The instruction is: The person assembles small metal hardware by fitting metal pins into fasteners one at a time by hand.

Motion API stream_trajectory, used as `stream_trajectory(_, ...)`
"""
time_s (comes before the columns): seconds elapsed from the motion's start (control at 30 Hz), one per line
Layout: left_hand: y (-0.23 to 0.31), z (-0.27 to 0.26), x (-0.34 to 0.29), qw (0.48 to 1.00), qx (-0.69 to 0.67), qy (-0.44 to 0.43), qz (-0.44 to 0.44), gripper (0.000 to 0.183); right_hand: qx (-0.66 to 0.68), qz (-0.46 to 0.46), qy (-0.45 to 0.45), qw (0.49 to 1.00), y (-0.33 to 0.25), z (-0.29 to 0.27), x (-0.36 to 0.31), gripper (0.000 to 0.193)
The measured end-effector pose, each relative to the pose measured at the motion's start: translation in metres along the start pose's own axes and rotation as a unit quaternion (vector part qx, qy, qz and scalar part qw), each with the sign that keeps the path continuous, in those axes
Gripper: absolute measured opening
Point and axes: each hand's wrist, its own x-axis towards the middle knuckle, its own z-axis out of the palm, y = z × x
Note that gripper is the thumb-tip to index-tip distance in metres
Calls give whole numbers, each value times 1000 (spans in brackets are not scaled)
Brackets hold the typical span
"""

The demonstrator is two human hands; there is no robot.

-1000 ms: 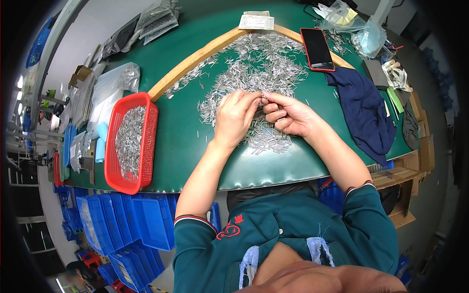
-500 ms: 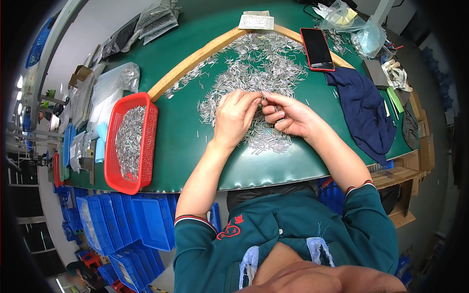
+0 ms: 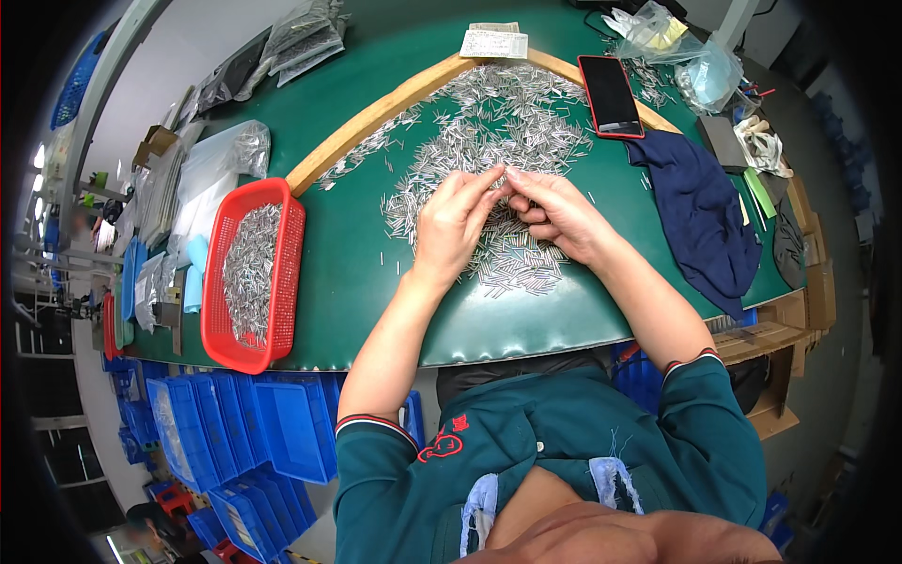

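A wide heap of small silver metal pins (image 3: 512, 136) is spread over the green table. Above it my left hand (image 3: 449, 224) and my right hand (image 3: 564, 218) meet, fingertips pressed together and almost touching. Both hands are closed in a pinch; whatever sits between the fingertips is too small to make out. To the left, a red perforated plastic basket (image 3: 289, 273) holds many more of these pins.
Wooden strips (image 3: 381, 115) form an angled border behind the heap, with paper slips (image 3: 493, 43) at its corner. A red-edged phone (image 3: 611, 96) and dark blue cloth (image 3: 700, 211) lie right. Plastic bags (image 3: 221, 169) lie left; blue bins (image 3: 293, 428) stand below the table edge.
My joined fingertips have risen slightly, away from me, and their pinch has shifted a little. The basket and the heap look the same.
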Motion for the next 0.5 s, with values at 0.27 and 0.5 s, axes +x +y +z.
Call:
stream_trajectory(0.27, -4, 0, -2, 993, 101, -38, 46, 37, -156, -152, 56, 974, 4, 13, 1, 20)
stream_trajectory(0.5, -5, -13, 0, 987, 128, -91, -29, 61, 212, 55, -35, 975, -2, -10, 6, 14)
